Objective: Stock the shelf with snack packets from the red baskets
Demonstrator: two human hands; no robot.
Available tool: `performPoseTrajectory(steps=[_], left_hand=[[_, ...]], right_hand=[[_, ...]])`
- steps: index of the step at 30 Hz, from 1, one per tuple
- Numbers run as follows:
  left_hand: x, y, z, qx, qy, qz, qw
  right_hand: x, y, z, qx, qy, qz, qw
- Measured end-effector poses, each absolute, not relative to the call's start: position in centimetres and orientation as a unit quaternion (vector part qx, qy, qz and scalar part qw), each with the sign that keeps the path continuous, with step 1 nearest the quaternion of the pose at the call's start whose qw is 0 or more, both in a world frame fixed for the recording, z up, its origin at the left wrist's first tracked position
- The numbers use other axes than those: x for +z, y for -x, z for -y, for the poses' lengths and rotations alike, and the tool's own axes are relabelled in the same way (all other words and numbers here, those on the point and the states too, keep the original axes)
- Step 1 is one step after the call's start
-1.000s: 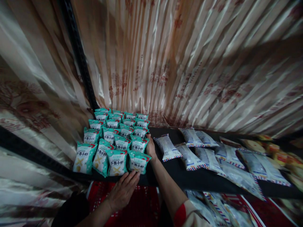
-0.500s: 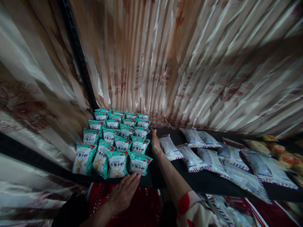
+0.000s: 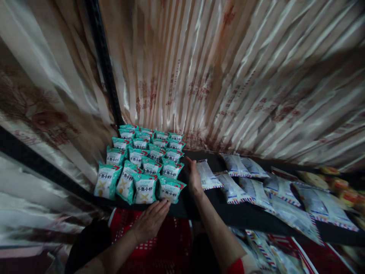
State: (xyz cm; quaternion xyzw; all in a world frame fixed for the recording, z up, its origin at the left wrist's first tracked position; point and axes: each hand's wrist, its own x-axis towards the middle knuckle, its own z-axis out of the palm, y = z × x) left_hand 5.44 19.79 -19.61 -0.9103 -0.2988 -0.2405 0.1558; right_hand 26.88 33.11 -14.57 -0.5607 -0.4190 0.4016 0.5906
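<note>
Rows of teal and white snack bags (image 3: pixel 145 188) stand upright, packed close together, at the left end of a black shelf (image 3: pixel 185 205). My left hand (image 3: pixel 151 222) lies flat with its fingers stretched out, the fingertips at the lower edge of the front right teal bag (image 3: pixel 171 189). To the right of the rows, my right hand (image 3: pixel 194 176) is held on edge with fingers extended, a small gap from the teal bags. Close beside it lies a clear and white packet (image 3: pixel 209 176) with a striped edge. Neither hand grips anything.
More striped-edge packets (image 3: pixel 253 192) lie along the shelf to the right, with yellow and red packages (image 3: pixel 340 186) beyond. A red basket (image 3: pixel 162 243) sits below the shelf front. A black upright post (image 3: pixel 104 61) and printed plastic sheeting (image 3: pixel 211 87) bound the back and left.
The view has shifted slightly, so the bags sit a little higher and further right. My right hand has moved away from the teal bags, nearer the closest striped packet. My left hand stays at the front.
</note>
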Motion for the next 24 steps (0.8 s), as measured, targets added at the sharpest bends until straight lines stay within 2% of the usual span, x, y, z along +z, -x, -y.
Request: performPoseTrajectory(steps=[2, 9, 14, 18, 24], left_hand=[[-19.5, -5.5, -19.8, -0.25, 0.911, 0.296, 0.142], [-19.5, -5.1, -17.4, -0.255, 0.901, 0.339, 0.088], [-19.4, -4.0, -14.8, -0.335, 0.811, 0.477, 0.057], [-18.9, -2.8, -14.1, -0.374, 0.75, 0.545, 0.042], [-18.7, -2.2, -14.1, -0.387, 0.759, 0.524, -0.006]], right_hand=[[-14.0, -26.2, -30.4, 0.423, 0.559, 0.379, 0.604], [-13.9, -24.1, -19.6, 0.39, 0.583, 0.353, 0.62], [-14.9, -23.6, -13.2, 0.393, 0.623, 0.338, 0.586], [-14.8, -23.2, -10.4, 0.43, 0.623, 0.308, 0.576], [-14.5, -21.9, -9.0, 0.457, 0.6, 0.3, 0.584]])
